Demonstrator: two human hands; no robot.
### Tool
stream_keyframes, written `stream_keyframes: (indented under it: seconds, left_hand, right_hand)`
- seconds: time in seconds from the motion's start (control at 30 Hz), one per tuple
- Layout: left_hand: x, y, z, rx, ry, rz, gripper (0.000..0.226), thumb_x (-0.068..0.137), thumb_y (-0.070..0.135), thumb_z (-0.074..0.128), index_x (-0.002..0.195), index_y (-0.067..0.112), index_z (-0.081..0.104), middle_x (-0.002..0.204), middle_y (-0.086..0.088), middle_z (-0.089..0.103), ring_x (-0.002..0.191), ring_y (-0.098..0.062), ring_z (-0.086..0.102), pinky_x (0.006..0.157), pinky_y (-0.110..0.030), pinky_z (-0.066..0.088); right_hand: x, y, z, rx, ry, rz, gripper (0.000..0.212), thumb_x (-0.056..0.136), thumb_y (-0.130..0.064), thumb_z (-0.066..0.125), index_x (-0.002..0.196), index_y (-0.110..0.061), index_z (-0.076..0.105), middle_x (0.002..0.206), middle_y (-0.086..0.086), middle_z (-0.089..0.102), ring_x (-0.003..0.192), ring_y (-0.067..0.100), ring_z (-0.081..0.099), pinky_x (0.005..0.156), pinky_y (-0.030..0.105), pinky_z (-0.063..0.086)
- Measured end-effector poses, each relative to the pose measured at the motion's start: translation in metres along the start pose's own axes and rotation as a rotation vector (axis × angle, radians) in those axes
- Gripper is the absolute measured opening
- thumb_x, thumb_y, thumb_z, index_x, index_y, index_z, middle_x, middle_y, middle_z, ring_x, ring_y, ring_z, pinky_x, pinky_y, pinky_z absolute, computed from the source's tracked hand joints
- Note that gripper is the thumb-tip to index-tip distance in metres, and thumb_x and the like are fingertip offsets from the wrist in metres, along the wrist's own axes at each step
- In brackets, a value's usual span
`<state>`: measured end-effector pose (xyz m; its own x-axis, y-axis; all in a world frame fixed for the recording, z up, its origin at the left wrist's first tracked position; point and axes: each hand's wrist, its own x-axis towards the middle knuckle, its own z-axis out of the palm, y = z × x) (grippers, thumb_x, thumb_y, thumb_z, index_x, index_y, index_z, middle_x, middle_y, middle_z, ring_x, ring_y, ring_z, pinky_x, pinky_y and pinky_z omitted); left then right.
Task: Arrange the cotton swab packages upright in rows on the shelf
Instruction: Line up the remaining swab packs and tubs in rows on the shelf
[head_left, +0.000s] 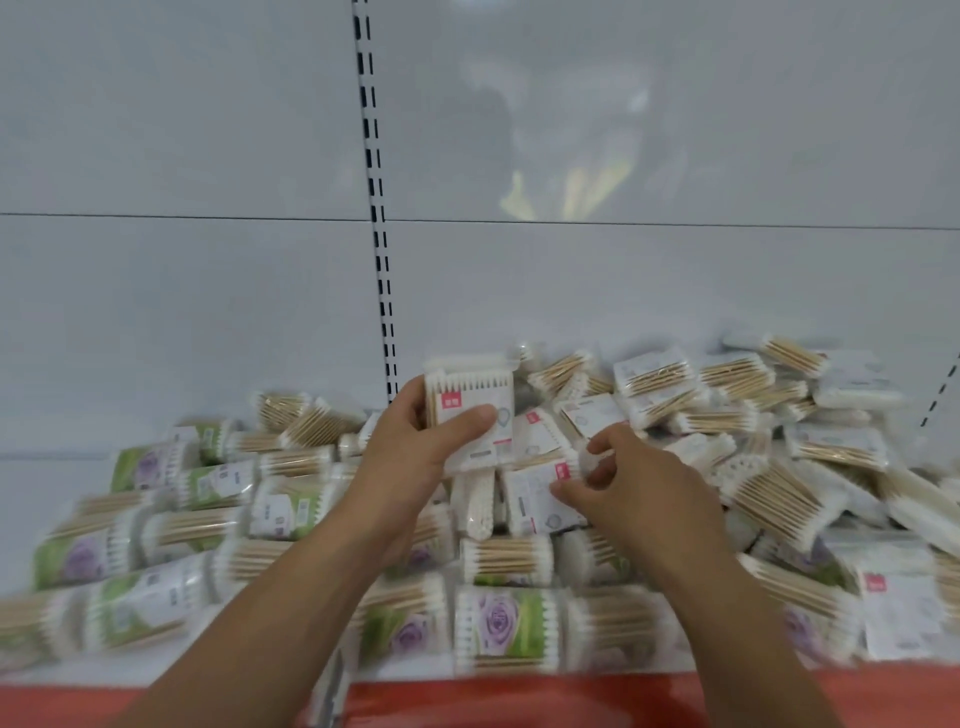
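One upright white red-tagged swab package (470, 410) clamped in left hand (410, 452) — right hand (634, 493) fingers pinching a second white package (535, 499) on the uncounted heap (727, 395).

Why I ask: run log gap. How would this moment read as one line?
left hand: holds white red-labelled plastic swab package upright | right hand: pinches white flat package in pile | rows: none yet

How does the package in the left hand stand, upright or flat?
Upright: the left hand holds the package with its swab tips pointing up, above the pile.
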<state>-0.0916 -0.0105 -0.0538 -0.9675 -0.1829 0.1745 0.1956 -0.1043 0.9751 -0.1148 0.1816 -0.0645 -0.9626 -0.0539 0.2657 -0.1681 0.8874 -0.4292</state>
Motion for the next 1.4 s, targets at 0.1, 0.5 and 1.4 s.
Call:
stream_keyframes:
  seconds: [0.1,0.5,1.4]
  left_hand:
    - [0.000,0.000,-0.006,0.023,0.007,0.002,0.037,0.084,0.014,0.074,0.120,0.015,0.064,0.110,-0.004,0.075,0.102,-0.023,0.072,0.092,-0.046,0.056]
    - [-0.001,-0.004,-0.021,0.021,0.006,0.021,0.047,0.073,0.024,0.078,0.117,0.016,0.065,0.110,-0.004,0.075,0.105,-0.025,0.071,0.100,-0.053,0.051]
    - [-0.170,0.060,-0.400,-0.012,0.516,0.060,0.050,0.069,0.012,0.084,0.115,0.009,0.066,0.106,-0.011,0.076,0.100,-0.031,0.072,0.090,-0.046,0.058]
  right_hand:
    - [0.000,-0.001,0.002,-0.037,-0.031,0.013,0.046,0.083,-0.064,0.062,0.112,-0.035,0.044,0.098,-0.013,0.067,0.091,0.015,0.063,0.075,0.030,0.049]
    - [0.003,-0.002,0.014,0.187,-0.069,0.018,0.033,0.074,-0.049,0.079,0.074,-0.031,0.052,0.072,-0.011,0.059,0.067,0.003,0.055,0.061,0.027,0.040]
    - [-0.108,-0.366,0.139,1.277,-0.335,-0.229,0.018,0.083,-0.017,0.072,0.099,-0.011,0.066,0.090,0.007,0.075,0.081,0.018,0.070,0.071,0.030,0.054]
